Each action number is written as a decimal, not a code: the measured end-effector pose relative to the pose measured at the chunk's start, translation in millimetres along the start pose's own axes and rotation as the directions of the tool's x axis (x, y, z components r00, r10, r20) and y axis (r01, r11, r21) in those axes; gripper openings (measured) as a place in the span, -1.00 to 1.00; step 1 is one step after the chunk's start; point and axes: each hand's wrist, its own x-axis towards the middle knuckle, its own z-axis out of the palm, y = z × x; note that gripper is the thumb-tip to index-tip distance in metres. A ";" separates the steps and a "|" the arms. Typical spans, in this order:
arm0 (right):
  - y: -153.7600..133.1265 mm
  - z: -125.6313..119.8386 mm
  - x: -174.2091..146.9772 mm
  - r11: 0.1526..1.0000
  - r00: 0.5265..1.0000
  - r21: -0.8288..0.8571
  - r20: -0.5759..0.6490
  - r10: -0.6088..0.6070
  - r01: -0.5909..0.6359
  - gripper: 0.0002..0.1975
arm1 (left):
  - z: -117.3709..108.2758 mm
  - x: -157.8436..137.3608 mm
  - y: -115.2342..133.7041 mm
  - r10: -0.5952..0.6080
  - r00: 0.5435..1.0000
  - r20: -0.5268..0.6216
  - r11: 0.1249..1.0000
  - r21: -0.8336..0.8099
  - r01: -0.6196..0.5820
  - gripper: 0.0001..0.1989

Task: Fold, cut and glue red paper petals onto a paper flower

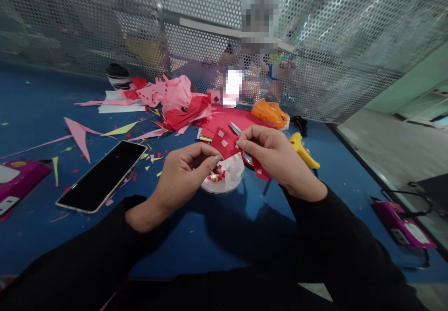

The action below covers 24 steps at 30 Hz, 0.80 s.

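My left hand (185,168) is closed in a pinch above a round white tub (233,173); what its fingertips hold, if anything, is too small to make out. Small red and yellow paper bits (216,178) lie in the tub. My right hand (268,150) also pinches, with a tiny pale speck at its fingertips that I cannot name. Just beyond and under it lies a red paper piece (224,143) bearing small pink squares. A scissors blade (235,128) sticks out beside the right fingers; the hand partly hides the scissors.
A black-screened phone (101,175) lies left on the blue table. Pink paper scraps (171,94), larger red paper (231,119), an orange packet (271,113) and a yellow object (304,152) sit behind. Purple devices (24,180) flank both sides. A perforated metal screen (203,40) closes the back.
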 end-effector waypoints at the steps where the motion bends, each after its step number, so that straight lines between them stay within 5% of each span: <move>1: -0.3 0.5 0.1 1.000 1.000 -0.006 -0.003 -0.003 0.003 -0.86 | -0.1 -0.3 -0.7 -0.015 1.000 0.000 1.000 -0.012 0.015 -0.93; 8: -2.9 9.6 -3.2 0.992 0.992 -0.089 -0.083 -0.098 0.090 -0.87 | 1.9 2.8 -13.3 -0.195 0.980 -0.044 0.952 -0.248 0.178 -0.69; 15: 1.7 17.9 -5.2 0.982 0.978 -0.113 -0.123 -0.168 0.155 -0.89 | -1.1 3.9 -10.8 -0.315 0.945 0.088 0.906 -0.269 0.327 -0.77; 24: 3.1 42.8 -16.0 0.926 0.874 -0.187 -0.312 -0.373 0.329 -0.90 | -1.8 4.2 -10.9 -0.347 0.937 0.042 0.880 -0.330 0.341 -0.82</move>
